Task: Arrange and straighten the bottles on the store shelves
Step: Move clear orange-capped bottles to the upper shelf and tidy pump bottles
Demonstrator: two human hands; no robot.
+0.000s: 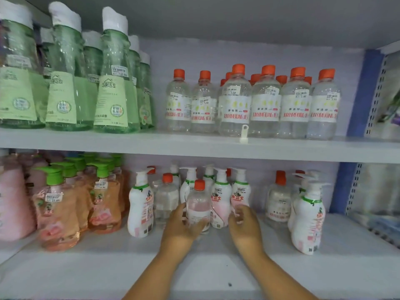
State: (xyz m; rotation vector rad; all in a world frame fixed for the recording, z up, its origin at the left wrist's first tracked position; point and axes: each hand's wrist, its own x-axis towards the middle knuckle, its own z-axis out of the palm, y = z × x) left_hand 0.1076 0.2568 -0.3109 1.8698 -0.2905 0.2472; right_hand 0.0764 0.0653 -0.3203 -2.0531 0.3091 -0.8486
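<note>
A person reaches both bare arms into a store shelf unit with two white shelves in view; on the lower shelf [194,267], the left hand [181,226] curls its grip around a small clear bottle with an orange cap [198,204], which stands upright near the middle of the shelf; the right hand [244,224] curls around the base of a white pump bottle [240,191] just beside it, though blur makes it hard to tell how firmly that grip is closed; more white pump bottles stand behind and to the right; peach-coloured pump bottles with green tops [58,204] crowd the left end; on the upper shelf [194,146], tall green bottles with white caps [114,79] fill the left side, and a cluster of clear bottles with orange caps [266,105] fills the right; a small white plastic clip [244,134] sits at that shelf's front edge.
</note>
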